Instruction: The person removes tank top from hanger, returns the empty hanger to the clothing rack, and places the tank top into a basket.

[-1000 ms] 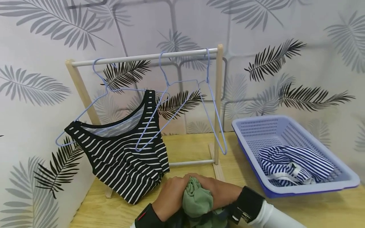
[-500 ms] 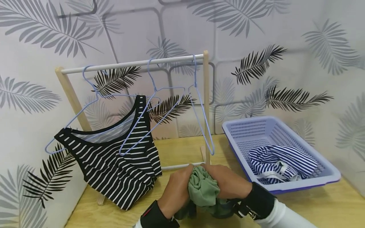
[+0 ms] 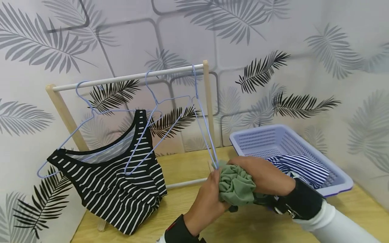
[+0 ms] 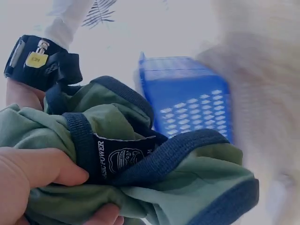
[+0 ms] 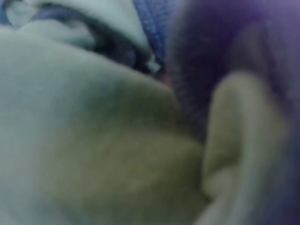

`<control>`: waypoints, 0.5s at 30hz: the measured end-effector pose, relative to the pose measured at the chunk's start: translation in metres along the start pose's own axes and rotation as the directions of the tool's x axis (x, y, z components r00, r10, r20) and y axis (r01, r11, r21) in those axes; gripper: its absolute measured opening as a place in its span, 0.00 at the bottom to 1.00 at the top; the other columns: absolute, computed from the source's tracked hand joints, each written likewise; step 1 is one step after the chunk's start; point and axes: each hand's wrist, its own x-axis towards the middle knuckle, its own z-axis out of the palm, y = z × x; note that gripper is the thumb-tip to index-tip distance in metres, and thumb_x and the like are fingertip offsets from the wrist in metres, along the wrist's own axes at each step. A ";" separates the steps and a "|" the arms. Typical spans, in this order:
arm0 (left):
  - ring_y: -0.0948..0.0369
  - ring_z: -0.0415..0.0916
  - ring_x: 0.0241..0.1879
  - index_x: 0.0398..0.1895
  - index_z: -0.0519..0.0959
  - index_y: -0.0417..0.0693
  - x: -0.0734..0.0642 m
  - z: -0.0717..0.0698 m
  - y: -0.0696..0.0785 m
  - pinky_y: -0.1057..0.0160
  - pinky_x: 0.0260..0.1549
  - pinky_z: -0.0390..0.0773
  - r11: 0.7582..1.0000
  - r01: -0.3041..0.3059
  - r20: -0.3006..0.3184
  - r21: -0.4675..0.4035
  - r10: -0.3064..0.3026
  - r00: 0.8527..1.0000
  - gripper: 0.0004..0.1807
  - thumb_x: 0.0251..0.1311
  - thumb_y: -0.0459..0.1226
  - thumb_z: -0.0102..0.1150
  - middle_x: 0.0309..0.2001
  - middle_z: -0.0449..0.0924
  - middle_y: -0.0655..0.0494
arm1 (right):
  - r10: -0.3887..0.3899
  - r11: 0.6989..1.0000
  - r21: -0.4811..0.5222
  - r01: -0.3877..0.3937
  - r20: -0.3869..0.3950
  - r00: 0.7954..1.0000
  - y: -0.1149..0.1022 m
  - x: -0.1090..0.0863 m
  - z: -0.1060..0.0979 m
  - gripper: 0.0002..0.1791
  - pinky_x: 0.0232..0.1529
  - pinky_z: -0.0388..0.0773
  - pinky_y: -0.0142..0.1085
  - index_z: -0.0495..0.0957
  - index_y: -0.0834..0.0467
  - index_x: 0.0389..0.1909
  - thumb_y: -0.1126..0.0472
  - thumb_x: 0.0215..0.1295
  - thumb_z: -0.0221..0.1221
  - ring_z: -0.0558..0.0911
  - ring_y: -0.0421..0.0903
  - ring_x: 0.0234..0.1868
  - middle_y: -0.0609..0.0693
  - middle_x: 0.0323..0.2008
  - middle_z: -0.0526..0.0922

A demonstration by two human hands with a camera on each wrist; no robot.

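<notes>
A bunched green garment with navy trim is held between my two hands in front of the rack. My left hand grips its left side, and in the left wrist view the thumb presses into the fabric beside a black printed label. On the other side my right hand grips the cloth, its fingers partly hidden. The lower end of the right-hand blue hanger meets the garment in the head view; I cannot tell whether it passes inside. Blurred cloth fills the right wrist view.
A small rack with a white rail carries the blue hangers. A black-and-white striped tank top hangs on the left one, partly behind the middle hanger. To the right stands a lilac basket with a blue-striped garment in it.
Both hands have carried the green garment up and to the right, from the table's front to the lower end of the right-hand hanger. The view has shifted somewhat to the right.
</notes>
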 end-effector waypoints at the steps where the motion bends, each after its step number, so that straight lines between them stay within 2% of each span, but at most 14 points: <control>1: 0.52 0.69 0.60 0.72 0.52 0.45 0.006 0.002 0.003 0.59 0.56 0.71 1.000 -0.024 -0.011 0.003 0.024 1.000 0.46 0.54 0.37 0.70 0.62 0.66 0.44 | 0.006 1.000 -0.013 -0.006 -0.004 1.000 0.003 -0.002 -0.006 0.19 0.40 0.77 0.38 0.76 0.43 0.43 0.61 0.51 0.69 0.78 0.36 0.39 0.35 0.38 0.77; 4: 0.53 0.70 0.59 0.73 0.51 0.48 0.023 0.008 0.009 0.57 0.55 0.72 0.997 -0.082 -0.064 0.013 0.082 0.995 0.49 0.52 0.36 0.71 0.62 0.66 0.44 | 0.005 0.999 -0.046 -0.006 -0.028 1.000 0.013 -0.005 -0.022 0.20 0.40 0.77 0.39 0.76 0.44 0.44 0.63 0.50 0.69 0.78 0.37 0.40 0.35 0.39 0.78; 7: 0.56 0.69 0.59 0.74 0.48 0.52 0.042 0.019 0.015 0.57 0.55 0.72 0.993 -0.111 -0.098 -0.048 0.106 0.990 0.50 0.52 0.32 0.69 0.63 0.64 0.47 | 0.023 0.999 -0.048 -0.025 -0.051 0.998 0.028 -0.009 -0.037 0.21 0.41 0.77 0.39 0.76 0.45 0.43 0.65 0.49 0.69 0.79 0.37 0.40 0.35 0.38 0.79; 12: 0.58 0.61 0.66 0.77 0.37 0.54 0.063 0.045 0.024 0.60 0.58 0.69 0.974 -0.094 -0.050 -0.207 0.086 0.995 0.54 0.55 0.32 0.63 0.72 0.52 0.50 | 0.069 0.992 -0.099 -0.074 -0.052 0.996 0.059 -0.019 -0.052 0.21 0.41 0.77 0.40 0.75 0.48 0.41 0.66 0.48 0.70 0.78 0.39 0.38 0.38 0.36 0.78; 15: 0.58 0.57 0.69 0.77 0.35 0.53 0.077 0.057 0.029 0.60 0.60 0.67 0.966 -0.082 -0.034 -0.247 0.076 0.997 0.51 0.60 0.35 0.60 0.73 0.49 0.49 | 0.114 0.984 -0.130 -0.119 -0.050 0.992 0.076 -0.025 -0.058 0.19 0.40 0.77 0.42 0.75 0.51 0.42 0.64 0.50 0.70 0.80 0.43 0.39 0.42 0.37 0.79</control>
